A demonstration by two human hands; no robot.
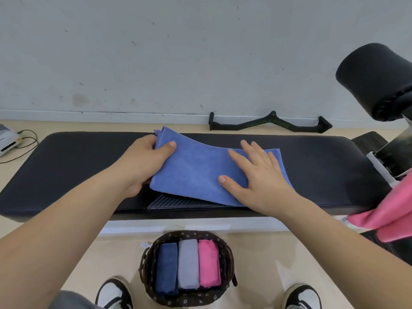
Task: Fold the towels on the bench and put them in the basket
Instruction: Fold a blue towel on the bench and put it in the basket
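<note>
A blue towel (196, 168), folded into a long strip, lies across the black padded bench (71, 166). My left hand (145, 159) grips the towel's left end and holds it lifted off the pad, thumb on top. My right hand (256, 175) lies flat with fingers spread on the towel's right half, pressing it to the bench. On the floor in front of the bench stands a dark woven basket (147, 264) holding three folded towels side by side: navy (167, 268), grey (188, 264) and pink (208, 264). Another pink towel (388, 212) hangs at the bench's right end.
A black foam roller pad (374, 76) on a metal frame rises at the right. A black cable-machine handle (269, 126) lies on the floor by the wall behind the bench. A white device (7, 139) with a cord sits far left. My two shoes (113, 293) flank the basket.
</note>
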